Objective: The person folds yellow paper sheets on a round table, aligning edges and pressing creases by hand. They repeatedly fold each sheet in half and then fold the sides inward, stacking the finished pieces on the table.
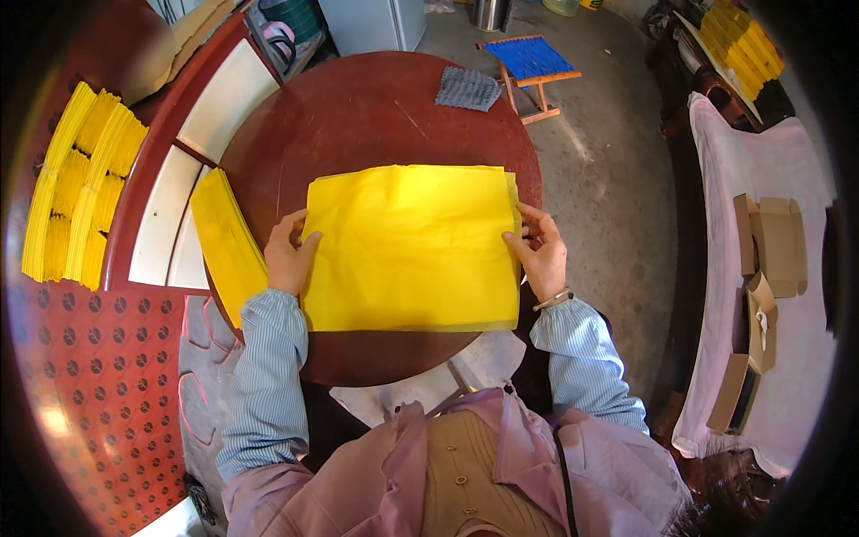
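Note:
A stack of yellow paper sheets (pixel 407 251) lies over the near half of the round dark-red table (pixel 358 98), its edges slightly uneven at the right and along the near side. My left hand (pixel 291 255) holds the stack's left edge, thumb on top and fingers curled at the side. Opposite it, my right hand (pixel 541 249) pinches the right edge the same way; some of its fingertips are hidden behind the paper. Left of my left hand, a long folded bundle of yellow paper (pixel 225 242) rests at the table's rim.
A grey cloth (pixel 467 89) lies at the table's far right, near a blue-topped folding stool (pixel 530 59). Several yellow paper bundles (pixel 80 188) are piled at the left beside a red-framed cabinet with white panels (pixel 165 215). Cardboard boxes (pixel 780 246) lie on a pink-covered seat at the right.

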The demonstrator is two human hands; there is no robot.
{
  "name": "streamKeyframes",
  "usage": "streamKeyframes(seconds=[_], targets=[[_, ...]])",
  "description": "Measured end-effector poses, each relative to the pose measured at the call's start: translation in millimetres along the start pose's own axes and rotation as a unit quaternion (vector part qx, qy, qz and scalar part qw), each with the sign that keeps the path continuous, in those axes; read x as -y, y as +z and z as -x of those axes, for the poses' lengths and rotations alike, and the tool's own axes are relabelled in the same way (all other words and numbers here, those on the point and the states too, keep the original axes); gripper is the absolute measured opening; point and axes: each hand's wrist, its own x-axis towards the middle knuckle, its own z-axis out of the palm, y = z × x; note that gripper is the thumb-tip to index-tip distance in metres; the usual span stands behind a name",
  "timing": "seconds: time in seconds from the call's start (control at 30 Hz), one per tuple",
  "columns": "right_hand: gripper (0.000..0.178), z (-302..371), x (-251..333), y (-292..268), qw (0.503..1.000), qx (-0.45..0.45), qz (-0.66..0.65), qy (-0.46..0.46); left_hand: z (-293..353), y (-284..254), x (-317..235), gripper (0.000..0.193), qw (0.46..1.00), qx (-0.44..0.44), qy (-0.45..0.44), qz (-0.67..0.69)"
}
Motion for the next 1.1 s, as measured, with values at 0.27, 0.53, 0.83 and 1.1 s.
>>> streamKeyframes(seconds=[0.27, 0.53, 0.83, 1.1], targets=[[0.03, -17, -7, 8, 0.995, -0.05, 0.019, -0.084, -14, -6, 10, 0.018, 0.999, -0.025, -0.016, 0.017], [0.032, -24, -2, 11, 0.992, -0.041, 0.03, -0.117, -12, -3, 15, 0.014, 0.997, -0.063, 0.046, 0.014], [0.035, -30, -7, 13, 0.991, -0.04, 0.048, -0.115, -13, -2, 32, 0.013, 0.994, -0.054, 0.018, 0.09], [0.035, -34, -5, 14, 0.991, -0.029, 0.064, -0.117, -11, -15, 18, 0.015, 0.997, -0.065, 0.046, 0.018]])
